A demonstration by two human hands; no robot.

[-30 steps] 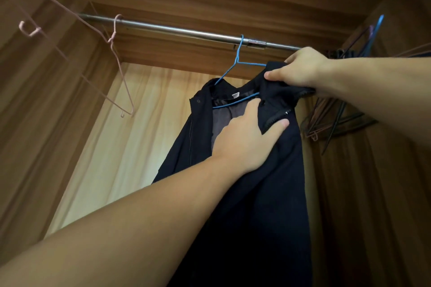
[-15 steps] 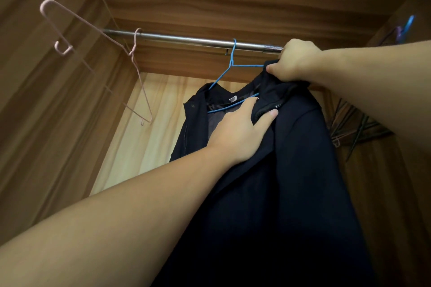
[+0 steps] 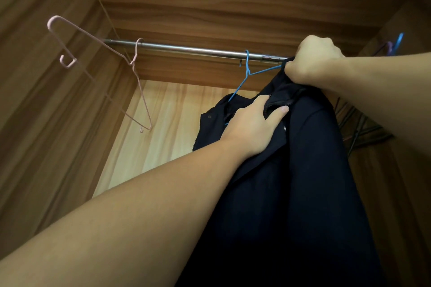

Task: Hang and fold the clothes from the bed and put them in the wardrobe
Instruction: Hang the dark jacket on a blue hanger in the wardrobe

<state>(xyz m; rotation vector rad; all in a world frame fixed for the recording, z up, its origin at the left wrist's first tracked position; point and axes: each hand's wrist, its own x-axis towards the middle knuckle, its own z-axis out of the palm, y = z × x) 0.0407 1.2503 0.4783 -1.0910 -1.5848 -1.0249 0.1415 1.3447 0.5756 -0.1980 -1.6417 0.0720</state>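
Observation:
A dark navy jacket (image 3: pixel 310 182) hangs on a blue wire hanger (image 3: pixel 246 72), whose hook sits over the metal rail (image 3: pixel 186 48) inside the wooden wardrobe. My left hand (image 3: pixel 253 123) grips the jacket's front edge near the collar, thumb and fingers pinching the cloth. My right hand (image 3: pixel 313 63) is closed on the jacket's right shoulder up by the rail, where the hanger's arm runs in. The hanger's right end is hidden under the cloth and my hand.
An empty pink wire hanger (image 3: pixel 100 65) hangs on the rail at the left. A bunch of empty hangers (image 3: pixel 363 128) hangs at the right behind my right arm. Wardrobe walls close in on both sides; a pale back panel (image 3: pixel 163 135) shows behind.
My right hand has risen from the collar to the rail with the shoulder cloth in it. My left hand closed over the hanger's lower wire. The view shifted left and closer.

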